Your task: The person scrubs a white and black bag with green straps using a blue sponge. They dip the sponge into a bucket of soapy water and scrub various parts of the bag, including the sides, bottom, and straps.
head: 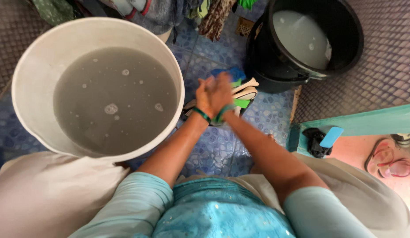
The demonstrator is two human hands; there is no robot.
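Pressing palm to palm, the left hand (204, 98) and right hand (221, 93) hold nothing, blurred, above sandals (245, 93). White basin (28, 66) at nine o'clock; black bucket (346, 26) at two.

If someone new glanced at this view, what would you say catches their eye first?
The big white tub of murky grey, bubbly water fills the upper left. Just right of it, at centre, the left hand and right hand are pressed together above the blue patterned tile floor, a green bangle on each wrist. A black bucket of cloudy water stands at the upper right.
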